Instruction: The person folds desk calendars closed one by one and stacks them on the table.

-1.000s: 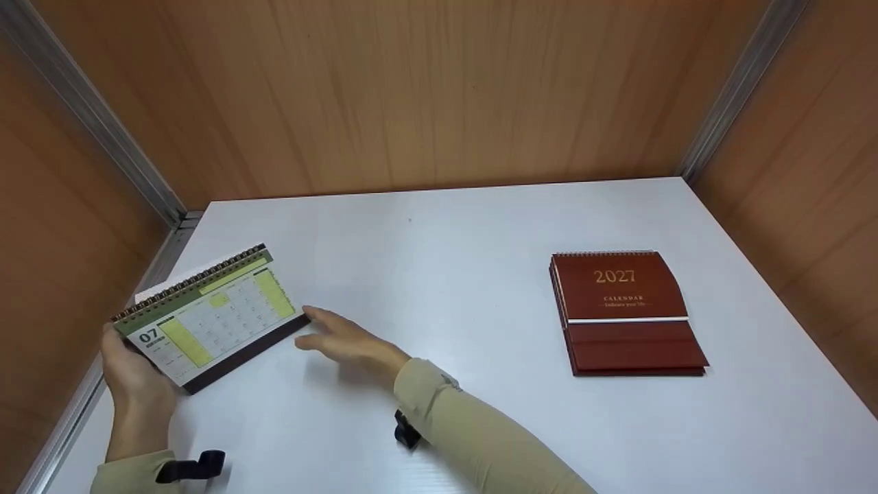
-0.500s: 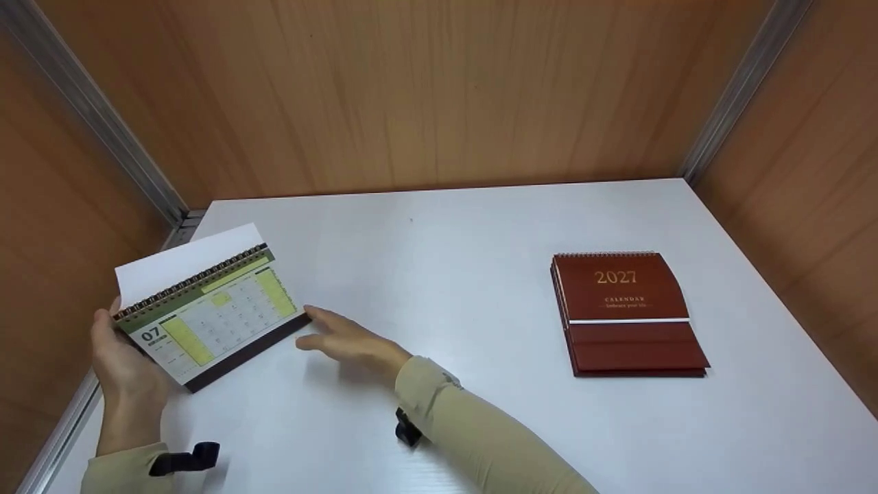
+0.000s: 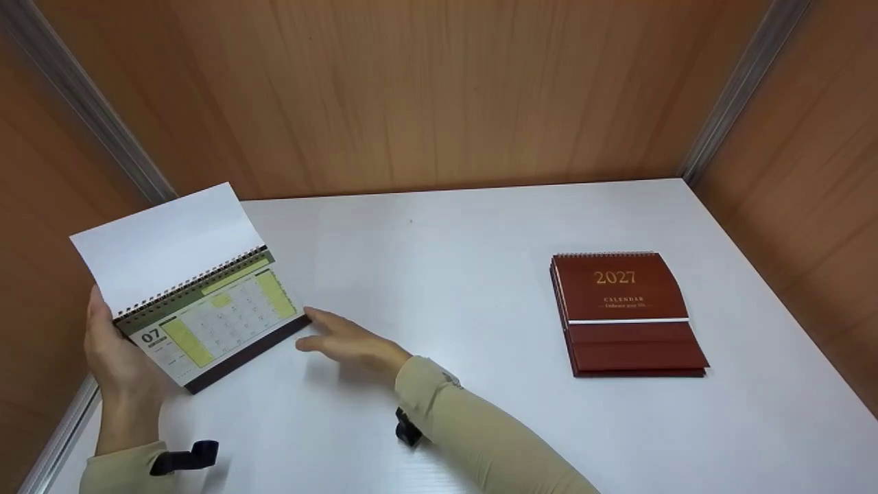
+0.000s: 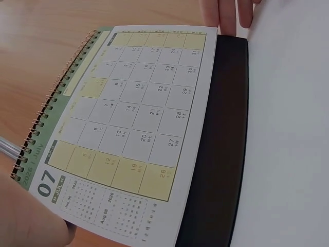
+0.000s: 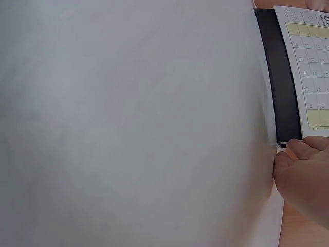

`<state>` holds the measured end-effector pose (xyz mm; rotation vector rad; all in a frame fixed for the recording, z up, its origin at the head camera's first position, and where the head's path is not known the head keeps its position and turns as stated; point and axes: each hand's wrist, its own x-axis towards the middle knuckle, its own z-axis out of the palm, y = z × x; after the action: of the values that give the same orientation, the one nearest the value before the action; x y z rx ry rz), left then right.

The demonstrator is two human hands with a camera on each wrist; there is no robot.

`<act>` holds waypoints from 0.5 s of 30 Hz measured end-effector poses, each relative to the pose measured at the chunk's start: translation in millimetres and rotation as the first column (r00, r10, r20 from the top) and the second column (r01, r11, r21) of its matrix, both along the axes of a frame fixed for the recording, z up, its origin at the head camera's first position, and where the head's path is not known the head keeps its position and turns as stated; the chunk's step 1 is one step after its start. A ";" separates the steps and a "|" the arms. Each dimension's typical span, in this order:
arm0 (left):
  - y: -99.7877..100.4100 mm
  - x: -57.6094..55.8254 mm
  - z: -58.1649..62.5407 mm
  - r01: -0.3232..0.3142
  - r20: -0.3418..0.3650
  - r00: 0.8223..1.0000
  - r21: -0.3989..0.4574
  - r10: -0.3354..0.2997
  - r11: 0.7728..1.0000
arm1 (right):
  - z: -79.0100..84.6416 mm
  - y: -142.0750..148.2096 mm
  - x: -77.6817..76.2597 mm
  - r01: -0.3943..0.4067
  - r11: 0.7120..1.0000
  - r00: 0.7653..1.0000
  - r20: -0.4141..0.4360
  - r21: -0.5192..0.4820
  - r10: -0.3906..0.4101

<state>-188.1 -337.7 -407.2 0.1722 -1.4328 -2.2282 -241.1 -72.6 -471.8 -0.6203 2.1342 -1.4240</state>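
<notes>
A spiral-bound desk calendar [image 3: 219, 312] stands tilted at the left of the white table, its July page facing up. A blank white sheet [image 3: 168, 240] rises from the black rings, standing up behind them. My left hand [image 3: 123, 363] is at the calendar's left end, its fingers mostly hidden behind the sheet and the calendar. Part of that left hand [image 4: 33, 216] fills the lower left of the left wrist view, beside the rings. At the lower right corner, my right hand [image 3: 350, 346] touches the dark base [image 5: 281, 77] with its fingertips, the thumb lower and apart.
A dark red 2027 calendar [image 3: 627, 312] lies at the right of the white table [image 3: 439, 274]. Wood panels [image 3: 425, 96] enclose the table at the back and sides, with metal posts in the corners.
The white sheet has risen from behind the rings and now shows almost whole. My left hand has shifted slightly left and up. The right hand and the red calendar have stayed put.
</notes>
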 end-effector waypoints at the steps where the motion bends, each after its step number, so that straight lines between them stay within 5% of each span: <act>1: 0.5 1.2 -0.1 -0.010 0.001 1.000 -0.017 0.010 1.000 | 0.3 -0.1 0.1 0.000 1.000 1.000 0.001 0.003 0.000; 15: 3.7 3.4 -4.7 -0.110 -0.138 0.986 -0.135 0.091 0.985 | 0.9 -0.2 -0.3 0.005 1.000 1.000 0.014 -0.012 -0.005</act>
<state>-184.7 -334.0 -411.9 0.0485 -1.4713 -2.0094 -241.4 -72.8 -471.0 -0.6083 2.1188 -1.4408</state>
